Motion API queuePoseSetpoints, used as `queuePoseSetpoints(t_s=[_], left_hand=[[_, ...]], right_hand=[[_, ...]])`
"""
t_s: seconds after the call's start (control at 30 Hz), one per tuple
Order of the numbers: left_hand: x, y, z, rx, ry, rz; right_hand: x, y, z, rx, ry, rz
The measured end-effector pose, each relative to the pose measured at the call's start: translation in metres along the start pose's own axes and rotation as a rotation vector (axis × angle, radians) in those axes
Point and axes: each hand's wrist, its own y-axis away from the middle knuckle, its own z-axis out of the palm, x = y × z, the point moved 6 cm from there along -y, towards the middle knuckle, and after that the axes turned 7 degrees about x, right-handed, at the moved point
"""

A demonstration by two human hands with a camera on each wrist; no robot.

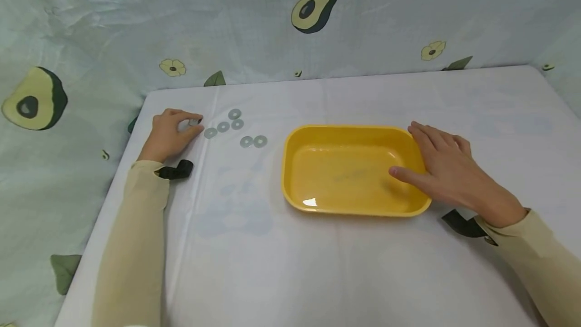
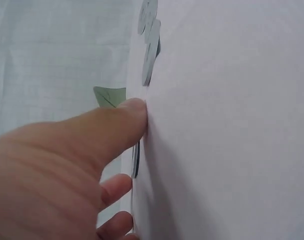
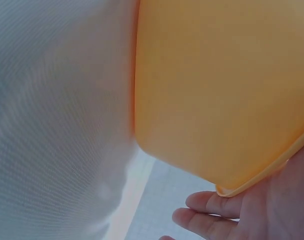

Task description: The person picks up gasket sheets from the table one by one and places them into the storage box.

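"So, head view: what's logged?"

"My left hand: thumb and forefinger bracket one grey ring at the left of the bench; whether it is pinched, I cannot tell. Six loose rings lie between it and the yellow tray. My right hand rests on the tray's right rim, fingers straight, not clenched."

"Handling?"

"Rings: probably light, stiff, awkward to lift flat; take by opposite edges. Tray: likely rigid, slick; hold at the rim."

"Left wrist?"

"My thumb masks part of the bracketed ring; loose rings are cut off above."

"Right wrist?"

"Tray's outer wall dominates; fingers outside it, my thumb out of sight."
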Motion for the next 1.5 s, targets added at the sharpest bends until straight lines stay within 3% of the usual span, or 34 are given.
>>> queuePoseSetpoints(t_s=[0.3, 0.57, 0.87, 1.2, 1.5], left_hand=[[0.0014, 0.0017, -0.0027, 0.072, 0.058, 0.033], [-0.0033, 0.0082, 0.0018, 0.047, 0.085, -0.056], [-0.0047, 0.0059, 0.0008, 0.067, 0.074, -0.051], [-0.0065, 0.007, 0.0009, 0.08, 0.034, -0.1], [-0.0054, 0.009, -0.0006, 0.085, 0.055, -0.103]], right_hand=[[0.0007, 0.0012, 0.0, 0.002, -0.01, 0.001], [0.0022, 0.0021, -0.0002, 0.012, -0.027, 0.006], [0.0023, 0.0013, -0.0039, 0.017, -0.138, 0.017], [0.0041, -0.0022, 0.0037, 0.031, -0.08, 0.034], [0.0027, 0.0016, 0.0006, 0.138, -0.045, -0.031]])
